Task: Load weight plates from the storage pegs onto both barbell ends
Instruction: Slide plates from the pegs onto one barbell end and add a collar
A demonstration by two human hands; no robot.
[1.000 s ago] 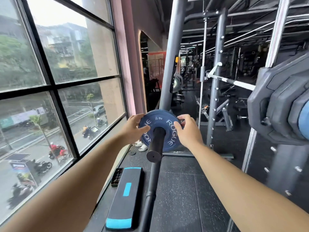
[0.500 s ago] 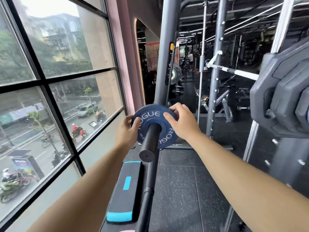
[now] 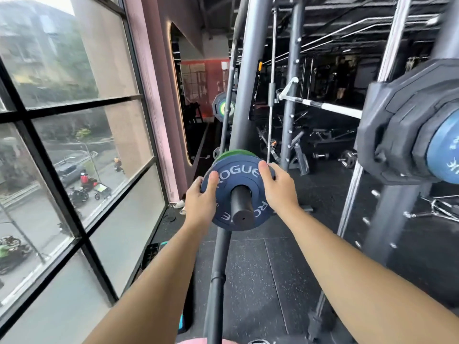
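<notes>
Blue plate (image 3: 236, 178) small, rigid, rubber-coated by look; judged light enough for two hands, unlikely to slip. Best hold: opposite rim edges, thumbs on face. Plate was threaded on barbell sleeve (image 3: 242, 207), sleeve end poking through centre hole, green plate (image 3: 234, 153) just behind. Left hand (image 3: 200, 201) gripped left rim, thumb over face. Right hand (image 3: 279, 188) gripped upper right rim, fingers curled behind. Plate lay between both hands.

"ROGUE" on blue plate (image 3: 237, 173) (white letters)
</notes>
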